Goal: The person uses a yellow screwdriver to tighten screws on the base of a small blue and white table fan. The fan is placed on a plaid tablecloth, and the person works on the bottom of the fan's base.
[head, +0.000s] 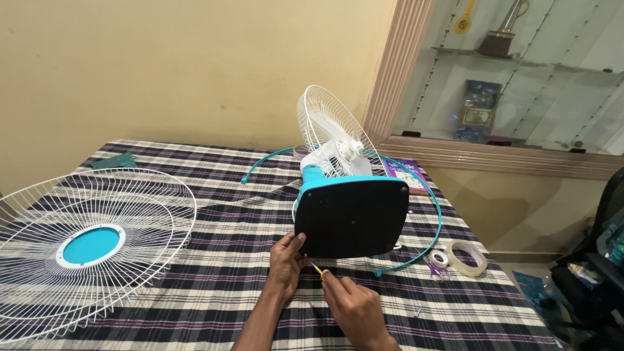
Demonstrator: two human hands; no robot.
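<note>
Front fan grille [84, 250]: left and lower rim cut off by the frame edge. Right hand [356, 311]: wrist out of frame at the bottom; the yellow-handled tool [316, 268] in it is mostly hidden in the fist, tip type too small to tell. Fan base [351, 216]: its dark underside hides the stand and lower rear grille [335, 133]. Shelf items [481, 110] behind glass: blurred.
</note>
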